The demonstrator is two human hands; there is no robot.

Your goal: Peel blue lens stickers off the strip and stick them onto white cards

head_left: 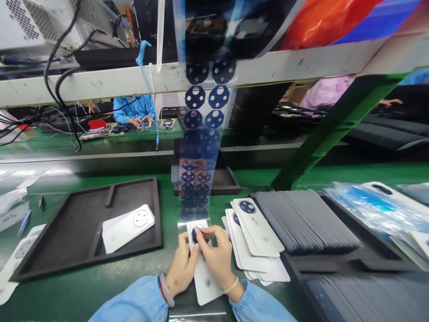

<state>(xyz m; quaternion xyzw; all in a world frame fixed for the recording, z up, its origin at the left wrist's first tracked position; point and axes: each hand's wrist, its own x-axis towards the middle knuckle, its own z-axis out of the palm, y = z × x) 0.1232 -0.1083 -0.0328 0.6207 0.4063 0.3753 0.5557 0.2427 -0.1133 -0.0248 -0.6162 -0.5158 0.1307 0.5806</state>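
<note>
A white phone back cover (205, 290) lies on the bench in front of me, its camera end pointing away. My left hand (182, 268) grips the cover's left edge, thumb close to the camera area. My right hand (216, 255) has its fingers closed at a dark round camera sticker (195, 234) over the cover's camera area; the fingers partly hide it. Just beyond hangs a clear strip of dark camera stickers (195, 97), in pairs. To the right, several white back covers (258, 230) with dark camera areas lie in an overlapping stack.
On the left, a black tray (130, 190) holds white back covers (127, 228) with pale camera areas. Rows of grey sheets (304, 219) fill a tray at right, near plastic bags (362, 203). A green post (335, 134) slants up to the shelf. A person in blue (134, 109) sits opposite.
</note>
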